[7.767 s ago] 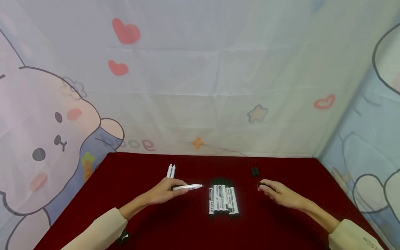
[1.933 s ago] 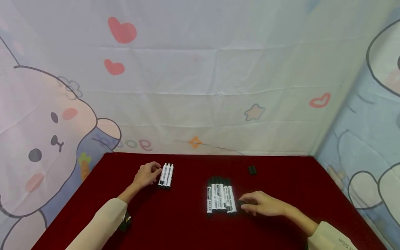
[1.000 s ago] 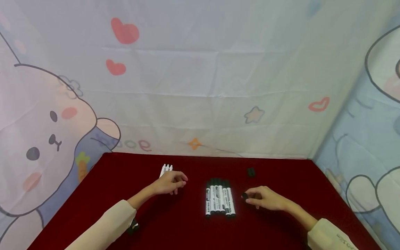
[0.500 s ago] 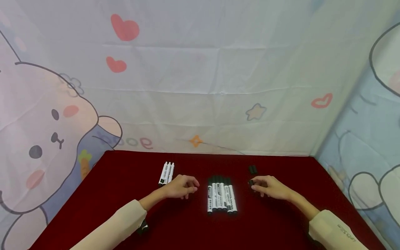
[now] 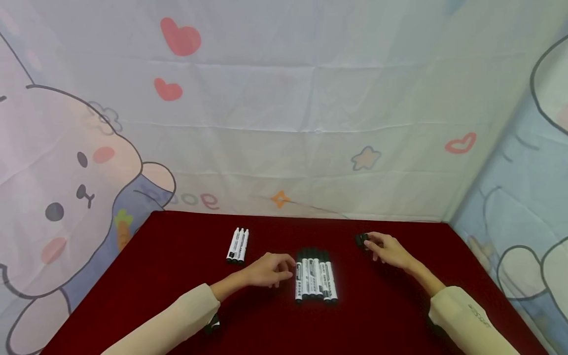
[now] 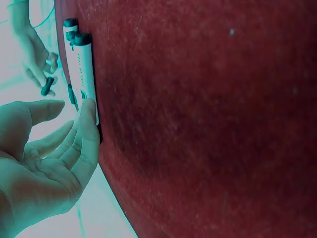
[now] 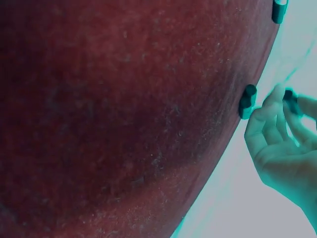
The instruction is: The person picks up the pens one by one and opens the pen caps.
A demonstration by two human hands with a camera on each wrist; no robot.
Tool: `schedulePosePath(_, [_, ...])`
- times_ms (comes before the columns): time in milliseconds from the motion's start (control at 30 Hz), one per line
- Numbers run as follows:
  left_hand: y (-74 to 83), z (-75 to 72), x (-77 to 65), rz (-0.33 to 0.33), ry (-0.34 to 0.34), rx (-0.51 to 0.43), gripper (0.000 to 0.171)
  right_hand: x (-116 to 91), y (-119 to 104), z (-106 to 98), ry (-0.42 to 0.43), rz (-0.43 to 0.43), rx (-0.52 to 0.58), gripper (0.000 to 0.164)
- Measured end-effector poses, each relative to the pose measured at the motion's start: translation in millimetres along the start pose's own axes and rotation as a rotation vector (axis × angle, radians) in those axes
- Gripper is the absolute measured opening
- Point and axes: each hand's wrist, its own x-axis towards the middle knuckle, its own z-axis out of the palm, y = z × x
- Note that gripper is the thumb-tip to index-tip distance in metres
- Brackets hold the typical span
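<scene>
In the head view my left hand [image 5: 268, 270] is just left of a row of capped white markers [image 5: 314, 278] with black caps. Its thumb and fingers are apart and hold nothing in the left wrist view, where they are close to the marker ends [image 6: 81, 64]. My right hand [image 5: 388, 250] pinches a black marker cap [image 7: 291, 99] between thumb and fingers. Right beside it lie two loose black caps [image 5: 359, 240], side by side on the red cloth; in the right wrist view the held cap is above the cloth. Three uncapped markers [image 5: 238, 245] lie at the back left, white tips pointing away.
A dark red cloth [image 5: 177, 261] covers the table. Behind it hangs a pale printed curtain [image 5: 248, 98] with hearts and a cartoon animal. Another curtain panel stands along the right side.
The third marker was laid beside the other two at the back left. My left hand then moved right, to the marker row. My right hand carried the cap back to the two loose caps.
</scene>
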Motion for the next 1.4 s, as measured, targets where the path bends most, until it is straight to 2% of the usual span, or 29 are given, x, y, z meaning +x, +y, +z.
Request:
schedulePosePath(133, [0.2,4.9,1.1,0.001,0.011,-0.001,0.031,4,5,1,0.078,0.063,-0.006,0.046])
schedulePosePath(267, [-0.3,8.2,2.1,0.010,0.011,-0.002,0.031,7,10,2,0.105,0.126,-0.001,0.051])
schedulePosePath(500, [0.7,10.4,5.4,0.035,0.013,0.020,0.031,13,15,-2,0.127,0.189,-0.002,0.053])
schedulePosePath(733, [1.9,13.3,4.2,0.025,0.042,0.021,0.037,19,19,3,0.134,0.247,-0.003,0.052])
schedulePosePath(900, [3.2,17.5,4.0,-0.006,0.064,0.018,0.040,23,19,4,0.144,0.267,0.001,0.050])
schedulePosePath(1133, [6.0,23.9,7.5,-0.047,0.046,0.005,0.047,25,21,5,0.140,0.283,-0.049,0.047])
schedulePosePath(1400, [7.0,26.6,7.8,-0.082,0.095,0.019,0.057,29,20,7,0.137,0.271,-0.085,0.048])
